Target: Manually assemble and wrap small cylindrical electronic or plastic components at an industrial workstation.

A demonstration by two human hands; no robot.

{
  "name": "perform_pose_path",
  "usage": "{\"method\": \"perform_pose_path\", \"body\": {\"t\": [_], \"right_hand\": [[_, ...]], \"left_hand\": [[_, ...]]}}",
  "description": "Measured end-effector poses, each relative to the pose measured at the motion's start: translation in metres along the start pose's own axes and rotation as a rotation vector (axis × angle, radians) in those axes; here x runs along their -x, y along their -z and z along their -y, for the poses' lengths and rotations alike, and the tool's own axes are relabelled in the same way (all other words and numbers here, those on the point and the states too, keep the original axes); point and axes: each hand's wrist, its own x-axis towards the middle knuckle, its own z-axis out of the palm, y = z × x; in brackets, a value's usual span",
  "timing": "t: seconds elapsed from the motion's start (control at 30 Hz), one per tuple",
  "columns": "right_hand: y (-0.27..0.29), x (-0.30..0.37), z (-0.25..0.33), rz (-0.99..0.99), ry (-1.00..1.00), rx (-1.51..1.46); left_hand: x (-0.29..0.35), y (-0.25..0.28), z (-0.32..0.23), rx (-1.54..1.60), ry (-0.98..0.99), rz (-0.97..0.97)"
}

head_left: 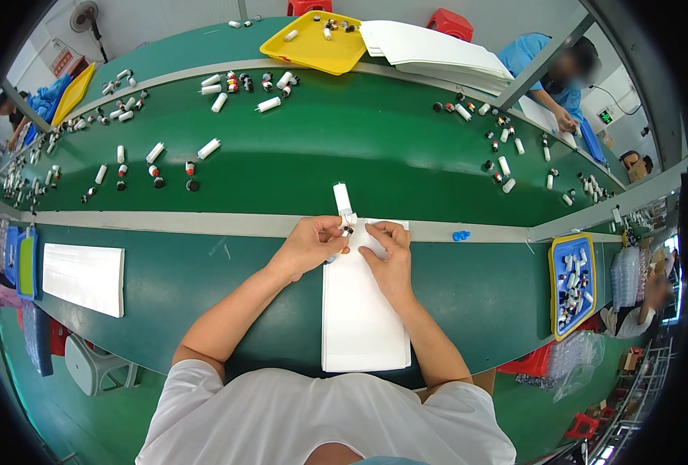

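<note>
My left hand [311,246] is closed, its thumb and fingers pinching a small white-and-dark part [348,225]. Just beyond those fingertips a white cylinder [342,199] lies across the pale rail; whether it is joined to the pinched part I cannot tell. My right hand [390,260] is beside it, thumb and forefinger bent but apart, with nothing visible between them. Beneath both hands a stack of white paper [365,325] reaches from the rail toward my body. Something small below my left fingers is mostly hidden.
Beyond the rail [204,223], a green belt-like surface [282,163] carries scattered white cylinders and small dark-and-red parts. A blue tray [572,283] of parts is at right, near small blue pieces [461,235]. White sheets [84,279] lie left. A yellow tray [313,46] and a co-worker [549,74] are across.
</note>
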Motion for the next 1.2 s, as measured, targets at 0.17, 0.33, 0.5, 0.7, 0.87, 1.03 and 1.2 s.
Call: {"method": "perform_pose_path", "body": {"t": [0.17,0.33,0.5,0.7,0.87,1.03,1.2], "right_hand": [[0.009,-0.006,0.004,-0.023,-0.113,-0.456],[0.012,-0.003,0.014,0.032,-0.345,-0.833],[0.010,-0.001,0.014,0.007,-0.201,-0.789],[0.020,-0.001,0.010,-0.104,-0.142,-0.776],[0.033,-0.006,0.004,-0.045,-0.148,-0.384],[0.082,-0.058,-0.021,0.203,0.021,-0.095],[0.162,-0.136,-0.142,-0.354,0.195,0.621]], "left_hand": [[-0.003,-0.004,0.001,0.018,0.010,0.003],[0.002,-0.011,-0.007,-0.004,-0.026,0.035],[0.008,-0.024,-0.016,-0.030,-0.054,0.017],[0.008,-0.034,-0.013,-0.432,-0.438,0.012],[0.010,-0.038,-0.015,-0.152,-0.342,0.026],[0.003,-0.031,-0.020,-0.106,-0.196,0.032],[-0.011,0.018,-0.036,-0.646,-0.437,-0.555]]}}
